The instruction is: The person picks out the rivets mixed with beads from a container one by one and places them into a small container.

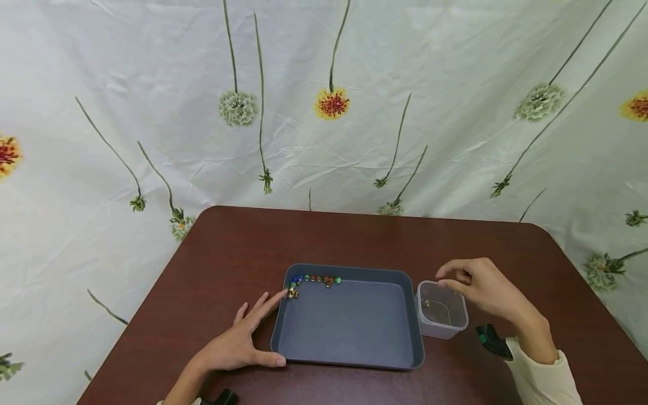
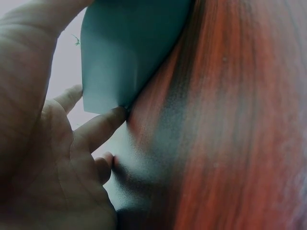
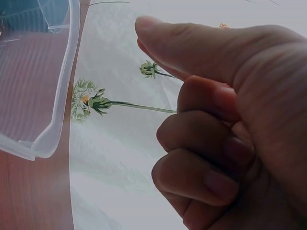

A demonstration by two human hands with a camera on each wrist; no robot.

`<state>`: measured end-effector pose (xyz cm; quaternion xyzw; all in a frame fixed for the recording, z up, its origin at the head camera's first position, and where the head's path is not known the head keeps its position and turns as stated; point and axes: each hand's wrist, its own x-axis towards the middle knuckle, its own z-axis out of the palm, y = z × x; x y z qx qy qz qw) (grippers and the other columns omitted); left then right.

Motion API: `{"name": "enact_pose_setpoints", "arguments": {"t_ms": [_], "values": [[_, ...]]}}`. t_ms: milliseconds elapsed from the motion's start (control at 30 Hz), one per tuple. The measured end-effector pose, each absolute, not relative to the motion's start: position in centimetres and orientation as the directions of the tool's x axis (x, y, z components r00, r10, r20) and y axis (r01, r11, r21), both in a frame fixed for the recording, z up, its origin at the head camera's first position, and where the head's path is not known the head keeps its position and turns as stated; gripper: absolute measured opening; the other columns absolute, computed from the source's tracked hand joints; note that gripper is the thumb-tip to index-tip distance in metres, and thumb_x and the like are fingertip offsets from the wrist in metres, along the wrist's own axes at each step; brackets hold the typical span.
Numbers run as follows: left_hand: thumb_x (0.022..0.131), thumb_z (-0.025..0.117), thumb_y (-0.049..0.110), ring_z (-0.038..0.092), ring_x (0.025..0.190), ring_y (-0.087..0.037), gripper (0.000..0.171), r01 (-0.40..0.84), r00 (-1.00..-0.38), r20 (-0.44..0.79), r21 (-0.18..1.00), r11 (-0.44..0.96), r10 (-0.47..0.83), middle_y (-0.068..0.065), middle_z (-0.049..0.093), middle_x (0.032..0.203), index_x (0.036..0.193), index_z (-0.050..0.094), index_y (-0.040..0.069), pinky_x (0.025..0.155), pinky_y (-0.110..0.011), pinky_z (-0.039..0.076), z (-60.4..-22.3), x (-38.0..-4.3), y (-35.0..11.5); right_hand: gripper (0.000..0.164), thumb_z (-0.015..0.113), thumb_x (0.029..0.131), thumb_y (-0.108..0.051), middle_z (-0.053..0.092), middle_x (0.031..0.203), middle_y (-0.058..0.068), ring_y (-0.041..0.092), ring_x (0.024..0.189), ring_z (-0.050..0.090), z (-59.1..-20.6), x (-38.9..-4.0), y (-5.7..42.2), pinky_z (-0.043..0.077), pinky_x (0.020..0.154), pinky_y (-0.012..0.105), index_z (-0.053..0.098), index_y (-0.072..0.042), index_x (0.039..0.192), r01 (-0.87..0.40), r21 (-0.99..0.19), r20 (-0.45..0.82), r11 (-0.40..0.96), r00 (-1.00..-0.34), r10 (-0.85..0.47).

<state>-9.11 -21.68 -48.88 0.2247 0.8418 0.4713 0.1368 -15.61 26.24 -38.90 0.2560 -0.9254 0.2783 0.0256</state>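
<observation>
A dark grey-blue rectangular tray [image 1: 349, 323] lies on the table. Along its back left corner runs a row of small shiny bead-like pieces [image 1: 318, 278], blue, green, brown and gold. My left hand [image 1: 238, 340] is spread at the tray's left side, fingers and thumb against its rim; the left wrist view shows fingertips touching the tray wall [image 2: 129, 57]. To the right stands a clear plastic container [image 1: 442, 326] with a small gold-brown piece [image 1: 427, 303] inside. My right hand [image 1: 488, 287] hovers over its back right rim, fingers curled, thumb near index finger; no object shows between them.
The brown table [image 1: 364, 236] has rounded back corners. Behind it hangs a white cloth [image 1: 455, 112] with printed flowers. A black wrist device [image 1: 493, 341] sits by the right sleeve. The container stands close against the tray's right side.
</observation>
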Motion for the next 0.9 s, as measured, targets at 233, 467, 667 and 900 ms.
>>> {"name": "enact_pose_setpoints", "arguments": {"t_ms": [233, 467, 667, 900], "values": [[0.079, 0.086, 0.027, -0.003, 0.152, -0.050, 0.109, 0.244, -0.864, -0.023, 0.854, 0.459, 0.502, -0.010, 0.016, 0.168, 0.163, 0.016, 0.024, 0.109, -0.072, -0.017, -49.0, -8.8, -21.9, 0.008, 0.078, 0.087, -0.012, 0.025, 0.059, -0.014, -0.002, 0.053, 0.023, -39.0, -15.6, 26.0, 0.036, 0.055, 0.020, 0.076, -0.012, 0.095, -0.482, -0.509, 0.179, 0.713, -0.869, -0.461], [0.079, 0.086, 0.028, -0.002, 0.153, -0.049, 0.109, 0.253, -0.863, -0.017, 0.850, 0.462, 0.505, -0.008, 0.017, 0.168, 0.163, 0.017, 0.025, 0.110, -0.071, -0.016, -49.0, -9.2, -21.8, 0.008, 0.078, 0.088, -0.014, 0.025, 0.059, -0.014, -0.001, 0.054, 0.022, -39.1, -15.6, 25.9, 0.034, 0.054, 0.020, 0.076, -0.012, 0.095, -0.473, -0.515, 0.168, 0.715, -0.873, -0.457], [0.079, 0.086, 0.028, -0.001, 0.152, -0.049, 0.109, 0.267, -0.859, -0.007, 0.847, 0.459, 0.512, -0.008, 0.018, 0.168, 0.163, 0.017, 0.024, 0.110, -0.072, -0.015, -49.0, -9.4, -21.8, 0.009, 0.077, 0.088, -0.016, 0.025, 0.059, -0.014, -0.002, 0.054, 0.023, -39.3, -15.4, 25.9, 0.034, 0.054, 0.020, 0.077, -0.012, 0.097, -0.472, -0.525, 0.167, 0.708, -0.873, -0.458], [0.079, 0.086, 0.027, -0.003, 0.152, -0.049, 0.109, 0.255, -0.859, -0.012, 0.856, 0.450, 0.511, -0.007, 0.017, 0.168, 0.163, 0.017, 0.024, 0.109, -0.073, -0.016, -49.0, -9.2, -21.8, 0.009, 0.077, 0.089, -0.019, 0.025, 0.059, -0.014, -0.002, 0.053, 0.022, -39.1, -15.6, 24.8, 0.033, 0.052, 0.020, 0.077, -0.013, 0.096, -0.483, -0.524, 0.161, 0.702, -0.865, -0.475]]}}
